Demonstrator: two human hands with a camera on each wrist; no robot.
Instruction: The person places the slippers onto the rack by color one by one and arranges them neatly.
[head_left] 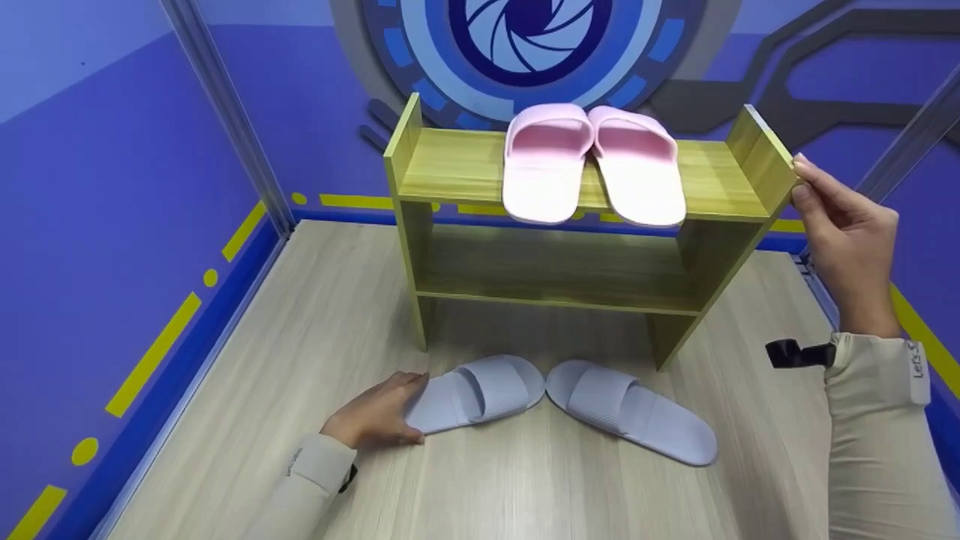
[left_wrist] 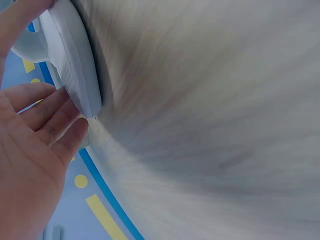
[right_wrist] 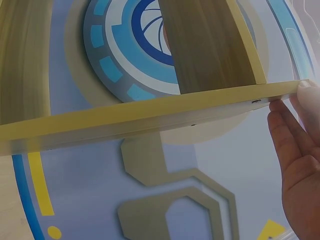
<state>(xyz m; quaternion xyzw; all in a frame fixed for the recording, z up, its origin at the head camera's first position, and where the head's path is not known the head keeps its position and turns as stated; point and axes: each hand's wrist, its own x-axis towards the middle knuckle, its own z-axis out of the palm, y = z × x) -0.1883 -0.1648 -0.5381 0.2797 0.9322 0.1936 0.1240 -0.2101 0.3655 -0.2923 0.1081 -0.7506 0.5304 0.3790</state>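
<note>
A two-tier wooden shoe rack [head_left: 555, 262] stands against the back wall. My right hand [head_left: 851, 232] pinches the upper front edge of its right side panel, also seen in the right wrist view, where the hand [right_wrist: 302, 155] meets the panel [right_wrist: 130, 112]. On the floor in front, my left hand [head_left: 382, 411] holds the heel end of a grey slipper [head_left: 502, 386], thumb and fingers on opposite edges. The left wrist view shows this slipper [left_wrist: 80, 65] close up beside the fingers. Its mate [head_left: 637, 416] lies to the right, toes nearly touching, heels splayed apart.
A pair of pink slippers [head_left: 547, 184] sits on the rack's top shelf, heels overhanging its front edge. Blue-purple walls [head_left: 150, 225] with yellow markings enclose the light wood-look floor [head_left: 510, 487] at the back and sides.
</note>
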